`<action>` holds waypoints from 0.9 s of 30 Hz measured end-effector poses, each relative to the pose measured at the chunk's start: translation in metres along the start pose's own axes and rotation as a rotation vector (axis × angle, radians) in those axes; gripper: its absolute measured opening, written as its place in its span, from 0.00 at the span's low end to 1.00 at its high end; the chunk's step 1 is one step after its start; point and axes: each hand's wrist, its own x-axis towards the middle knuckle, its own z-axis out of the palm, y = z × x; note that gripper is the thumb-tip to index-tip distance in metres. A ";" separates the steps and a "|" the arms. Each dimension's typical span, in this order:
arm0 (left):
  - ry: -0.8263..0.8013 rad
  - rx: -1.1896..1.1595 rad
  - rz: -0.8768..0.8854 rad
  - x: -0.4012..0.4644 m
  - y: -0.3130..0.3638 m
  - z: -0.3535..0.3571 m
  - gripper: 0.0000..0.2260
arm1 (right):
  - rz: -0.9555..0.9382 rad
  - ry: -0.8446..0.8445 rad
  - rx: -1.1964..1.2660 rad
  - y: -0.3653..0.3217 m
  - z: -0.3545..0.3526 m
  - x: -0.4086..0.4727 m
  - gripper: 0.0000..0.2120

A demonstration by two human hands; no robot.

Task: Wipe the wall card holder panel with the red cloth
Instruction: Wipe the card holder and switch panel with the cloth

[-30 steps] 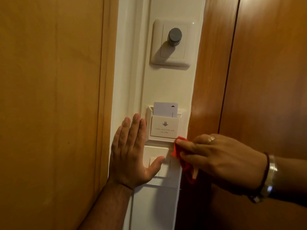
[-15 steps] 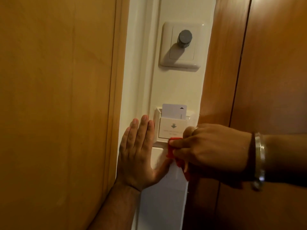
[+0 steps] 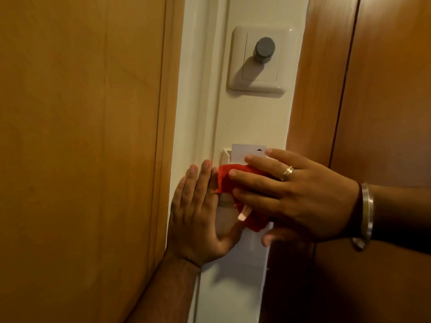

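The white card holder panel (image 3: 224,154) sits on a narrow white wall strip, with a white key card (image 3: 243,151) standing in its slot. My right hand (image 3: 291,197) presses the red cloth (image 3: 227,180) flat over the panel's front, hiding most of it; a white tag hangs from the cloth. My left hand (image 3: 198,213) lies flat on the wall just left of the panel, fingers up, thumb stretched under the cloth over the switch plate below.
A white dimmer plate with a grey knob (image 3: 264,50) is mounted higher on the same strip. Wooden panels flank the strip: a lighter one on the left (image 3: 81,148), a darker one on the right (image 3: 373,101).
My right hand has moved up and left with the cloth, from the panel's lower right corner onto its front face. My left hand stays on the wall.
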 end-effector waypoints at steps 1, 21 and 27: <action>0.003 0.004 0.005 0.000 -0.001 0.000 0.42 | 0.025 -0.023 -0.004 -0.002 0.001 -0.002 0.32; 0.002 0.017 -0.021 0.000 0.002 0.001 0.43 | -0.036 0.015 -0.013 -0.011 -0.007 0.004 0.24; -0.009 0.044 -0.001 0.001 -0.001 0.002 0.44 | -0.056 -0.026 -0.007 -0.006 -0.008 -0.011 0.26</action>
